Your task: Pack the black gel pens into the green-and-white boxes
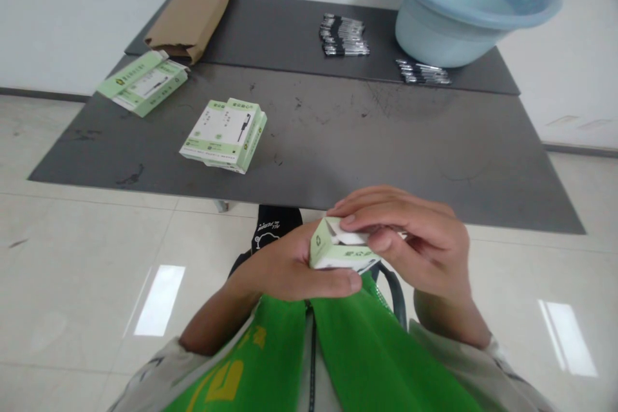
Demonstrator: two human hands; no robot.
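Observation:
A small green-and-white cardboard box point(348, 255) is held just in front of the table's near edge, above my lap. My left hand point(290, 264) is wrapped round its left end, with the thumb along the near side. The fingers and thumb of my right hand point(420, 235) close on the box's upper right part, at a white flap. A dark gap shows beneath that flap, so the top looks partly open. Whatever is inside cannot be made out, and the right fingers hide the box's far right end.
Green-and-white boxes point(219, 132) lie stacked on the dark table point(386, 135), with an open box point(145, 82) at left near a brown paper bag point(193, 13). Several pens point(344, 35) lie at the back; more pens point(423, 72) are beside a blue basin point(439, 29).

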